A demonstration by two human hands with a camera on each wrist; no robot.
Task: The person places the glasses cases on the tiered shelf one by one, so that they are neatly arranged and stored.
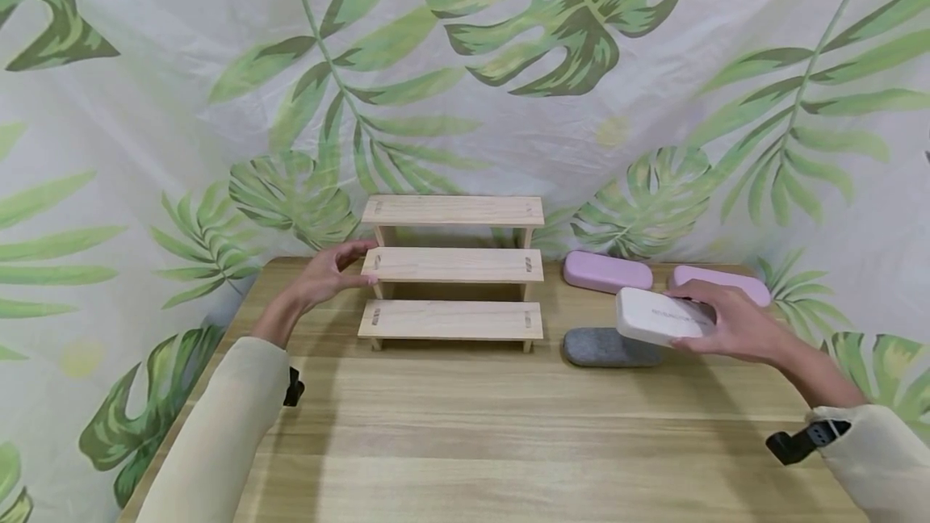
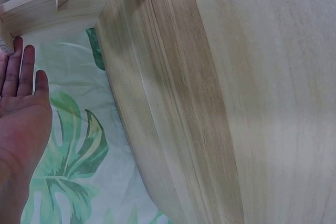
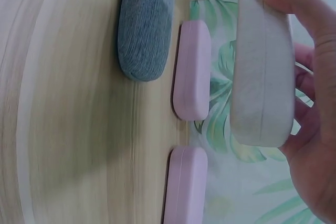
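A three-tier wooden display stand (image 1: pixel 450 265) stands at the back of the table. My left hand (image 1: pixel 327 273) is at its left side, thumb and fingertips right at the end of the middle tier. In the left wrist view the fingers (image 2: pixel 26 72) look straight, reaching up to the pale wood. My right hand (image 1: pixel 726 321) grips a white glasses case (image 1: pixel 657 316) by its right end, thumb on the near side. The right wrist view shows this white case (image 3: pixel 262 77) raised above the table. Below and left of it lies a grey fabric glasses case (image 1: pixel 606 348).
Two lilac glasses cases lie at the table's back right, one (image 1: pixel 609 271) close to the stand and another (image 1: pixel 734 284) partly hidden behind the right hand. A leaf-patterned cloth (image 1: pixel 508 127) hangs behind the wooden table (image 1: pixel 450 442).
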